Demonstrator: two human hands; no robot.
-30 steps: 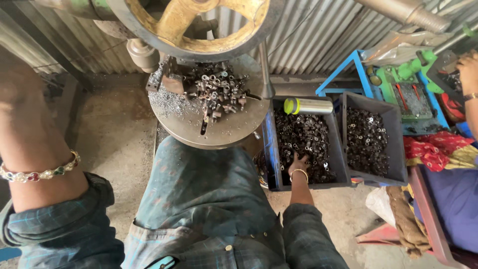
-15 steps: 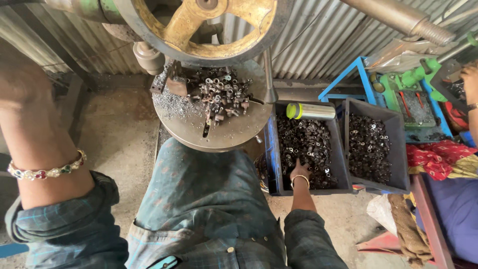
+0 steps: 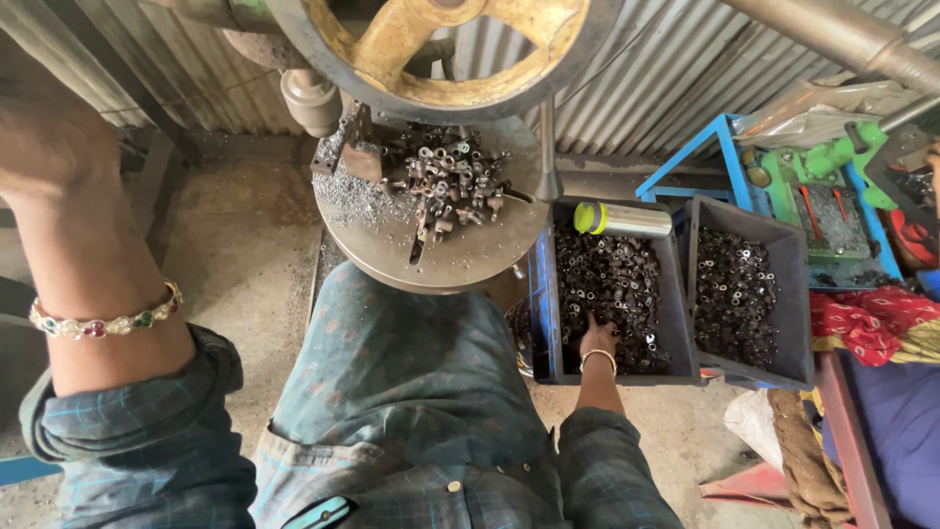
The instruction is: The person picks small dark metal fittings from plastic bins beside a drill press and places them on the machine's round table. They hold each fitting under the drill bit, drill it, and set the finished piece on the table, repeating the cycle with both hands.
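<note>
My right hand (image 3: 595, 339), with a gold bangle at the wrist, reaches down into a grey bin (image 3: 677, 294) full of small dark metal parts (image 3: 612, 279). Its fingers are down among the parts, so their grip is hidden. My left hand (image 3: 44, 147) is raised at the far left, blurred and close to the camera, with a beaded bracelet (image 3: 103, 323) on the forearm. What the left hand touches cannot be made out. In front of my lap a round metal press table (image 3: 470, 263) carries a heap of similar parts (image 3: 450, 181) and metal filings.
A large yellow-spoked handwheel (image 3: 431, 49) hangs over the table. A second grey bin (image 3: 795, 294) of parts stands to the right of the first. A yellow-capped metal cylinder (image 3: 622, 219) lies at the first bin's back. Green machine (image 3: 813, 186), red cloth (image 3: 871, 323), corrugated wall behind.
My right hand stays in the bin and shifts slightly among the parts. My left forearm has risen a little at the left edge.
</note>
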